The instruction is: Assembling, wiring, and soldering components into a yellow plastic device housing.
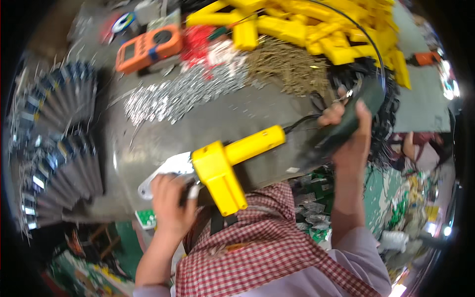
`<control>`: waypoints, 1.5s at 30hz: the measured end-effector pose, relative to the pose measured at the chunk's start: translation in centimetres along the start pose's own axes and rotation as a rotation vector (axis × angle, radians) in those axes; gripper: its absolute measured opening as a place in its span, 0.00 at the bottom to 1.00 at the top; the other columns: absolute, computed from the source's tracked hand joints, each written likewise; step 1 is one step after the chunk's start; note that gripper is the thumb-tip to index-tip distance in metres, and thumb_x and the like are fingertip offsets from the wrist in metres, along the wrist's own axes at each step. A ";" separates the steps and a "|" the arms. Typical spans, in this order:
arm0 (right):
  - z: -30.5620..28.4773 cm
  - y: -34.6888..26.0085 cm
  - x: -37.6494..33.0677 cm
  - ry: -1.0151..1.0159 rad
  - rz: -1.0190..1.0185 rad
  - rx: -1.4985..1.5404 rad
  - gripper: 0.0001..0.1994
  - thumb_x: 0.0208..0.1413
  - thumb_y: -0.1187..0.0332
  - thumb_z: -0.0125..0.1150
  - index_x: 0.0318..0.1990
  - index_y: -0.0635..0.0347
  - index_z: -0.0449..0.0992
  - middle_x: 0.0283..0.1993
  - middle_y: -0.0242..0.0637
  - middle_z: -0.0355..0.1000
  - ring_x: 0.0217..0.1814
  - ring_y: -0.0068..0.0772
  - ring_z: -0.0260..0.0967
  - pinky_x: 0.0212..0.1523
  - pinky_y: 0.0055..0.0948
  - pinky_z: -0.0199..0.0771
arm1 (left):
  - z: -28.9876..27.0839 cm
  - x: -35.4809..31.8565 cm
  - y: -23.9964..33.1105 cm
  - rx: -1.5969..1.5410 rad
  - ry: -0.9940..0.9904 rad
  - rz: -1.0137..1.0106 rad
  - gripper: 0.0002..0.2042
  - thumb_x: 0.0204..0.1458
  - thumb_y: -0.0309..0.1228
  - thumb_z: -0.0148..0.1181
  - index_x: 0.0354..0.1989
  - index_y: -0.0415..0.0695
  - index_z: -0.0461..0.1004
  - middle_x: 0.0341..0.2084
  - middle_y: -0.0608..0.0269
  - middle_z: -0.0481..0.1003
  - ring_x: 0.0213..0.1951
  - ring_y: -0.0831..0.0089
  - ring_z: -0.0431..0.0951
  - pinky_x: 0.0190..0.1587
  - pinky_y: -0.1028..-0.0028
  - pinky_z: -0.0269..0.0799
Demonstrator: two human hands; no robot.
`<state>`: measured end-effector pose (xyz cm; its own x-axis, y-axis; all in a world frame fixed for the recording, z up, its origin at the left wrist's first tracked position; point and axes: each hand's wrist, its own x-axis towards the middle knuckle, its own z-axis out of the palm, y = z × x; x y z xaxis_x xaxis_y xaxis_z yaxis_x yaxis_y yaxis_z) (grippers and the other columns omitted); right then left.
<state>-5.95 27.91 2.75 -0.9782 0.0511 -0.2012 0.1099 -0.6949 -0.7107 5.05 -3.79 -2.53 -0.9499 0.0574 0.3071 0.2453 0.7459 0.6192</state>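
A yellow plastic tool body [217,171] with a yellow handle [256,144] and a shiny flat metal plate [170,168] is held over the table's near edge. My left hand [173,200] is closed round the plate, next to the yellow body; a white wrap covers one finger. From the handle's end a black cord [302,120] runs right. My right hand [349,123] is closed round a long dark tool [336,133], tilted and smeared by motion, which looks like a corded power screwdriver. Its tip is too blurred to make out.
Yellow housings [321,29] are piled at the back right. Before them lie brown screws [287,64], silver metal pieces [188,94] and red parts [198,44]. An orange multimeter [148,48] stands back left. Dark plates with wires [69,94] line the left edge. A cable [368,37] arches overhead.
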 end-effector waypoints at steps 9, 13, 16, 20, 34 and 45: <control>-1.4 -15.3 1.0 0.201 -0.518 -2.403 0.16 0.49 0.59 0.62 0.37 0.64 0.75 0.36 0.49 0.71 0.43 0.52 0.69 0.44 0.37 0.70 | -1.6 0.9 -0.1 0.194 -0.030 0.206 0.18 0.34 0.22 0.64 0.37 0.38 0.68 0.40 0.50 0.72 0.46 0.47 0.72 0.48 0.57 0.68; -5.7 -7.6 -2.8 -0.152 -0.270 -2.399 0.09 0.36 0.73 0.67 0.28 0.60 0.73 0.31 0.43 0.67 0.39 0.47 0.69 0.37 0.39 0.70 | -2.4 1.8 -1.0 0.163 0.053 0.284 0.18 0.33 0.21 0.66 0.36 0.37 0.70 0.36 0.50 0.74 0.39 0.49 0.75 0.43 0.59 0.72; -3.4 -8.4 -4.4 -0.153 -0.368 -2.186 0.10 0.40 0.79 0.63 0.34 0.64 0.73 0.32 0.43 0.68 0.35 0.47 0.70 0.36 0.35 0.70 | -4.5 0.7 -2.3 0.012 0.173 -0.024 0.12 0.43 0.21 0.60 0.38 0.34 0.71 0.32 0.53 0.75 0.36 0.64 0.76 0.39 0.70 0.71; 0.5 -2.1 -4.9 -0.114 -0.103 -1.471 0.11 0.46 0.81 0.60 0.40 0.65 0.74 0.39 0.41 0.72 0.39 0.36 0.71 0.41 0.30 0.72 | -6.7 0.3 -2.2 -0.548 0.369 -0.368 0.10 0.55 0.25 0.55 0.43 0.34 0.70 0.36 0.65 0.74 0.37 0.79 0.73 0.42 0.78 0.66; 19.5 11.9 19.6 -0.800 -0.419 -1.281 0.09 0.57 0.75 0.53 0.45 0.63 0.71 0.34 0.27 0.70 0.30 0.16 0.63 0.32 0.18 0.66 | -8.2 -1.5 -6.4 0.148 0.385 -0.466 0.12 0.50 0.21 0.51 0.44 0.35 0.71 0.38 0.50 0.73 0.39 0.65 0.73 0.43 0.71 0.68; 18.5 11.7 22.4 -0.908 -0.629 -1.548 0.13 0.59 0.65 0.55 0.47 0.64 0.72 0.35 0.30 0.72 0.33 0.19 0.66 0.35 0.21 0.68 | -5.7 -13.7 -1.8 -0.332 0.070 -1.007 0.12 0.53 0.29 0.57 0.44 0.37 0.71 0.36 0.59 0.75 0.40 0.73 0.76 0.40 0.71 0.72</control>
<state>-29.84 7.63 2.36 -0.6608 -0.6922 0.2902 -0.7138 0.4600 -0.5282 18.76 -9.72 -3.75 -0.7336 -0.5323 -0.4225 -0.5975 0.2089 0.7742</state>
